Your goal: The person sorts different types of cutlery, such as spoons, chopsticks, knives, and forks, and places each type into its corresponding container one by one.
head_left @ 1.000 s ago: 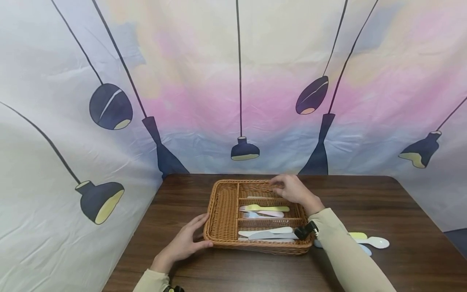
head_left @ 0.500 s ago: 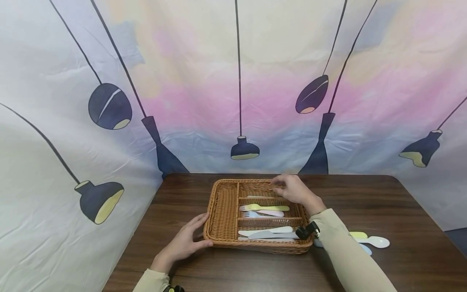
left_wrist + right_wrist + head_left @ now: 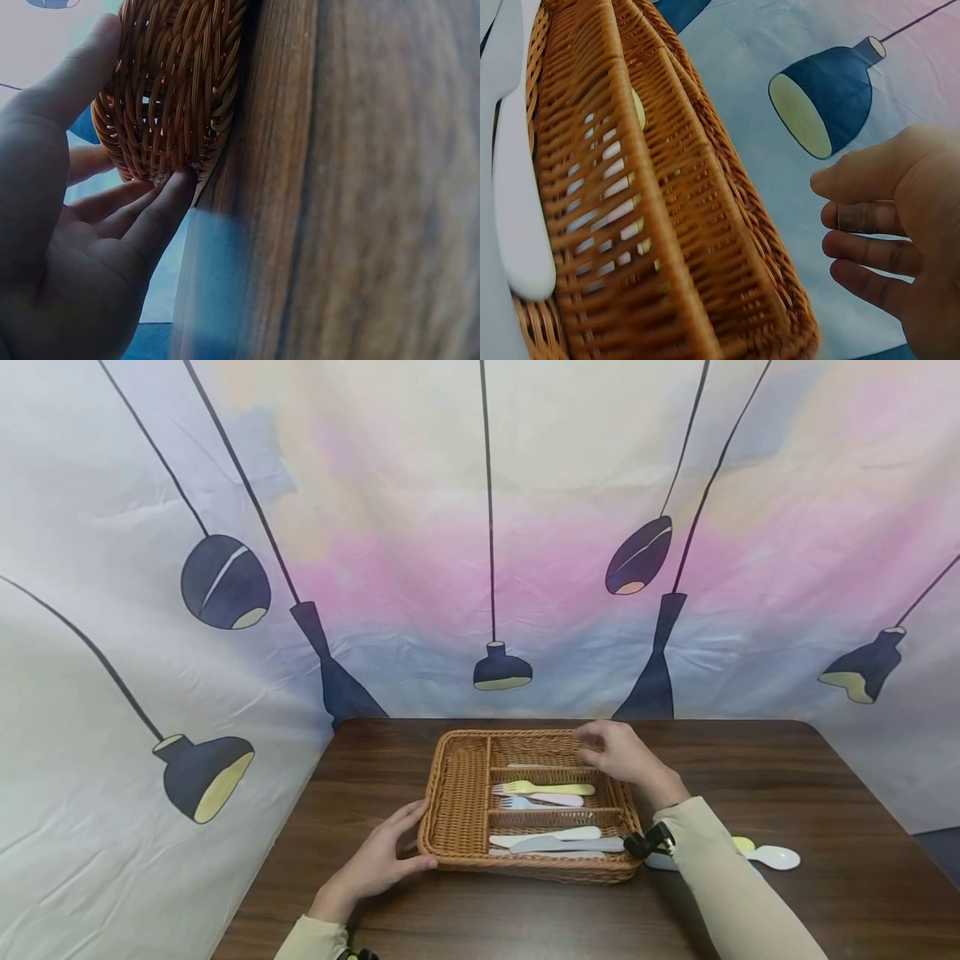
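A brown wicker cutlery tray (image 3: 459,810) with compartments sits on the table. My left hand (image 3: 382,852) holds its near left corner, thumb along the front wall and fingertips against the left side; the left wrist view shows these fingertips (image 3: 180,184) on the weave. My right hand (image 3: 618,756) hovers over the far right corner, fingers loosely bent around nothing. A yellow fork (image 3: 562,789), a pink-handled piece and a light blue fork (image 3: 517,802) lie in the middle compartment. The front one holds a white knife (image 3: 581,833) and a grey knife (image 3: 558,844). A pale sliver shows in the back compartment.
Right of the tray, partly behind the right sleeve (image 3: 712,852), lie a white spoon (image 3: 778,857), a yellow piece (image 3: 743,843) and a light blue piece (image 3: 663,862). A cloth backdrop (image 3: 555,568) with printed lamps hangs behind the dark wood table (image 3: 810,777).
My right hand and forearm have shifted slightly to the right over the tray's far corner. The left hand, tray and cutlery have stayed put.
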Available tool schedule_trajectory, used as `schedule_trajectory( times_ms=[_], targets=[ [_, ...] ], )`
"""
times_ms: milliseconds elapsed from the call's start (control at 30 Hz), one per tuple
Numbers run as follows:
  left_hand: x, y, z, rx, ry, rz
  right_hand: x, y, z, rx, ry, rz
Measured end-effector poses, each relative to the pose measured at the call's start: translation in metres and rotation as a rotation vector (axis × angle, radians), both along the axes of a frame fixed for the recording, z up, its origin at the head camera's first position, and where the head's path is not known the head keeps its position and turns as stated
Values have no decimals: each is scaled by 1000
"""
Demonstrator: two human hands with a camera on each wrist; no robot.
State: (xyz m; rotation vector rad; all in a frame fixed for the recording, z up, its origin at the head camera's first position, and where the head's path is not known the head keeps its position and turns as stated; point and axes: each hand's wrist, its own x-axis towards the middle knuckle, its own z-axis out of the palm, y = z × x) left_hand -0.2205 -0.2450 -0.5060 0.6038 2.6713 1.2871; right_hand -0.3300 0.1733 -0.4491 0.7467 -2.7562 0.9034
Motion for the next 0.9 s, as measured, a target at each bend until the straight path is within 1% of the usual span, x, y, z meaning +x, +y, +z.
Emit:
schedule_trajectory(
  times_ms=[200,333,467,667,900],
  targets=[
    [1,-1,-1,-1,1,3,6,14,0,-3,6,-7],
    [1,-1,0,5,8,-6,12,24,1,-3,6,-26],
    [2,-1,1,-5,19,0,16,32,0,3,13,-51],
    [2,-1,0,-35,55,0,21,43,-3,10,55,-73],
    [2,-2,0,-37,53,-4,28,54,-6,37,73,-88]
  ],
)
